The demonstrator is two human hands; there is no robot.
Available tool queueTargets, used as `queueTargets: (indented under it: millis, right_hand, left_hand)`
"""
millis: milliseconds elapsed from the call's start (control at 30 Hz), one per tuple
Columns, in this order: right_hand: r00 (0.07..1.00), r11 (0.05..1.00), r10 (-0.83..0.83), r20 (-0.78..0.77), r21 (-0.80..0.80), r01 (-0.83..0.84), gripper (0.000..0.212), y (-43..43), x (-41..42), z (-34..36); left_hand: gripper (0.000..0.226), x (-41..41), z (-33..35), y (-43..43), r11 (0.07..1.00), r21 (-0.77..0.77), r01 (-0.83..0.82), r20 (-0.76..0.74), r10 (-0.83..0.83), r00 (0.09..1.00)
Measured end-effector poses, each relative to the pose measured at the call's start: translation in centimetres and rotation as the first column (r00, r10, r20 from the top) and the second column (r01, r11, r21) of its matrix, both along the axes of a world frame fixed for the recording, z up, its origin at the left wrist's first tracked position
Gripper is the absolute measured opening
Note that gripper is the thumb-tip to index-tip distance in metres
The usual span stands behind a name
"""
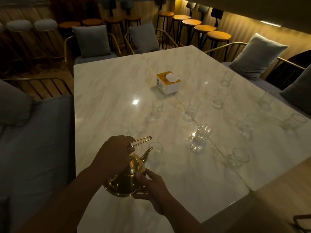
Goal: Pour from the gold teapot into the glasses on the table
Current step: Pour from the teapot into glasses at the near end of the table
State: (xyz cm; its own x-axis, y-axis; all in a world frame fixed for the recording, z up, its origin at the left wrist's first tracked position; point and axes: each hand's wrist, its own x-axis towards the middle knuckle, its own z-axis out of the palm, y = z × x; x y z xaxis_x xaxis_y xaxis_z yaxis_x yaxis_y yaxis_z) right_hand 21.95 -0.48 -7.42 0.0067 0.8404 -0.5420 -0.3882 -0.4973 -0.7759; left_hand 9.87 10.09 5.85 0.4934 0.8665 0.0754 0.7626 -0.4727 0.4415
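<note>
The gold teapot [125, 179] hangs tilted over the near left part of the marble table [104, 91], its spout at the rim of a clear glass [155, 153]. My left hand [114, 152] grips the teapot's wire handle from above. My right hand [151, 187] cups the pot's lower side. Several more clear glasses stand across the table, among them one behind my left hand [127, 128], one in the middle [157, 108] and a taller one to the right [200, 138]. Whether liquid flows from the spout is too dim to tell.
A white and yellow tissue box [168, 82] sits near the table's middle. Chairs with grey cushions [91, 41] ring the table, a grey sofa seat [37, 140] lies to the left, and round bar stools [204, 29] line the back.
</note>
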Motion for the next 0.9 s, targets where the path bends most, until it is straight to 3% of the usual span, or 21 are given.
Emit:
queueTargets:
  millis: [667, 900]
  right_hand:
    - [0.999, 0.999, 0.036, 0.002, -0.020, -0.036, 0.018, -0.14, -0.30, 0.83]
    - [0.998, 0.998, 0.059, 0.013, -0.002, -0.059, 0.043, -0.14, -0.41, 0.55]
  left_hand:
    - [0.036, -0.22, 0.31, -0.28, 1.000, -0.015, -0.026, -0.010, 0.026, 1.000]
    - [0.034, -0.27, 0.44, -0.36, 0.999, -0.015, -0.030, -0.003, 0.030, 1.000]
